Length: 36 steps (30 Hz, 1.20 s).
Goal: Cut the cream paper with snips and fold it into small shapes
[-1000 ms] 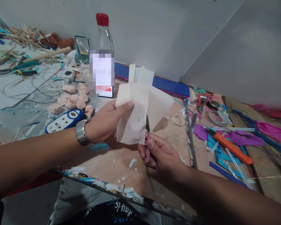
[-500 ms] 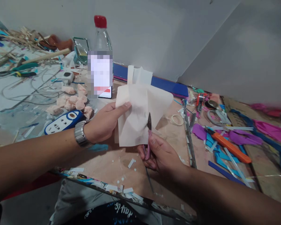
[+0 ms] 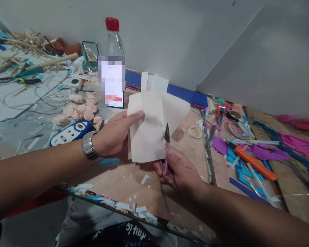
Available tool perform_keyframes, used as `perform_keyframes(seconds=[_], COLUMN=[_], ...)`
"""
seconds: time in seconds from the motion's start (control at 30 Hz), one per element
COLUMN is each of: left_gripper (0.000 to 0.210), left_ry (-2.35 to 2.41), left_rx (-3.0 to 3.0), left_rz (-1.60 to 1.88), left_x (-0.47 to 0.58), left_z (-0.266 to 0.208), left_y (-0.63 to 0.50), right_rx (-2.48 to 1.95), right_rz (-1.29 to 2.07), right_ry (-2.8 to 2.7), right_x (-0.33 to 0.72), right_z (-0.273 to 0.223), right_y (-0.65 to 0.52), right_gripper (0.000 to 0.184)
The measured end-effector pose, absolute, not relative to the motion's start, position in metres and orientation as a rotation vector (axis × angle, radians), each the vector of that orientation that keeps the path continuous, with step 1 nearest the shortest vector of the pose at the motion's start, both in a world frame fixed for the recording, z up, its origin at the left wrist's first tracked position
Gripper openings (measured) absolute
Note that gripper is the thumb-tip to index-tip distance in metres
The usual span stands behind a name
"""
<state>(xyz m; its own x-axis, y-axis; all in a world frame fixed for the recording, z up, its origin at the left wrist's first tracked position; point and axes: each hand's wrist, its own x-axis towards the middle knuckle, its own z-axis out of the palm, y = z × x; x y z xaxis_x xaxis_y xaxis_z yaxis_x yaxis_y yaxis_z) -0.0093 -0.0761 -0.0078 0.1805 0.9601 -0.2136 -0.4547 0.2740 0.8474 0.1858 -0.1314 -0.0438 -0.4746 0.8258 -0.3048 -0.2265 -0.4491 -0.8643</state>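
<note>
My left hand (image 3: 121, 132) pinches the left side of a pale cream sheet of thin paper (image 3: 150, 144), thumb on top and fingers hidden behind it. The sheet is held up above the table, folded or layered, with a flap spreading to the right. In my right hand (image 3: 179, 168) is a pair of small scissors (image 3: 167, 151) with pink handles and dark blades pointing up. The blades stand at the right edge of the sheet's front layer; whether paper lies between them I cannot tell. More pale paper (image 3: 157, 83) lies behind the sheet.
A phone (image 3: 115, 82) leans on a red-capped bottle (image 3: 112, 24). Crumpled peach paper pieces (image 3: 79, 111) and a blue-white power strip (image 3: 70, 133) lie left. Right are a tape roll (image 3: 195, 132), an orange cutter knife (image 3: 254, 161) and scraps. Pliers (image 3: 28, 73) and sticks fill the far left.
The scissors and my right hand have shifted slightly right, from over the paper to its edge. My left hand keeps its hold on the sheet, nearly unmoved.
</note>
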Motion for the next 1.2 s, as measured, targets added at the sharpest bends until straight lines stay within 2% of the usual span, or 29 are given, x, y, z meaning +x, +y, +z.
perform_keyframes(seconds=[0.33, 0.67, 0.97, 1.2], left_gripper=[0.033, 0.04, 0.029, 0.034], left_ry=[0.836, 0.803, 0.852, 0.87], left_rx=[0.591, 0.53, 0.682, 0.793], left_rz=[1.002, 0.854, 1.018, 1.064], left_x=[-0.011, -0.012, -0.011, -0.012], left_z=[-0.004, -0.003, -0.007, -0.014], left_y=[-0.075, -0.073, -0.076, -0.076], right_rx=[-1.034, -1.043, -1.051, -1.068], right_rz=[1.92, 1.972, 1.947, 1.967], right_ry=[-1.088, -1.106, -1.066, -0.982], right_x=[0.186, 0.189, 0.187, 0.186], right_z=[-0.041, -0.043, -0.041, -0.04], right_y=[-0.132, -0.131, -0.131, -0.13], right_gripper=[0.048, 0.054, 0.051, 0.057])
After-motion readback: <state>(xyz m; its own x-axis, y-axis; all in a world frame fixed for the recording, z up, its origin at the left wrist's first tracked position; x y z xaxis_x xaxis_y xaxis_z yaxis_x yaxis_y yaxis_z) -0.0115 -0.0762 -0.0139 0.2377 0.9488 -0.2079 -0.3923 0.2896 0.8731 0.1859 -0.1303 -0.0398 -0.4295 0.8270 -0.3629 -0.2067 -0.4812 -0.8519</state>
